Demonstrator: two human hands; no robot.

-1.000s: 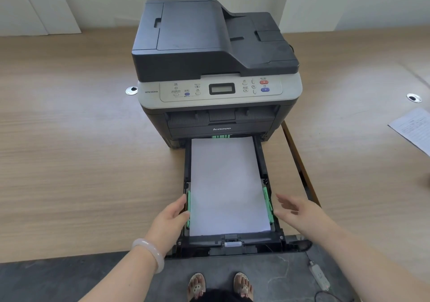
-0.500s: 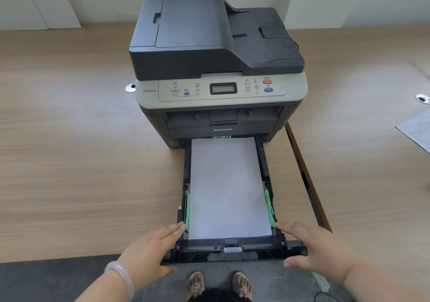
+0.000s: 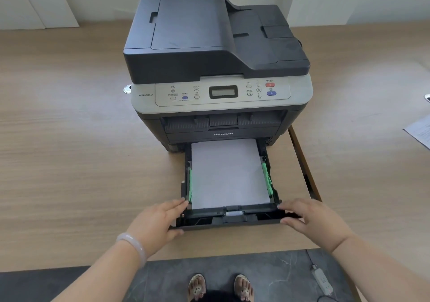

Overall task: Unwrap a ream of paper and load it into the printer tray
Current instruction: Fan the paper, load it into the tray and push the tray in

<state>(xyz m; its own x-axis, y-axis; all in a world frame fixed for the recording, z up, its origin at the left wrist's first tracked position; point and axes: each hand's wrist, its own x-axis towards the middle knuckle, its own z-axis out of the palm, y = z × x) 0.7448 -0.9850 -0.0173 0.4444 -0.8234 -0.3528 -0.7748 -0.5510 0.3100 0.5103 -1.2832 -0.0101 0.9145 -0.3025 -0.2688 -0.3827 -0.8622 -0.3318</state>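
— Changed? Left hand (image 3: pixel 156 220) and right hand (image 3: pixel 311 218) now gripping near corners of tray (image 3: pixel 229 218), moved in from its sides.

— Meaning? Paper (image 3: pixel 228 173) loaded, flat between green guides (image 3: pixel 267 178); tray pulled out, probably about to slide into printer (image 3: pixel 218 68).

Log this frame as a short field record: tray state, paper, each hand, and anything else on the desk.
tray: pulled out of the printer, resting on the desk
paper: white stack lying flat between green guides
left hand: gripping tray's front left corner
right hand: gripping tray's front right corner
other: printed sheet at desk's right edge
wrapper: not visible
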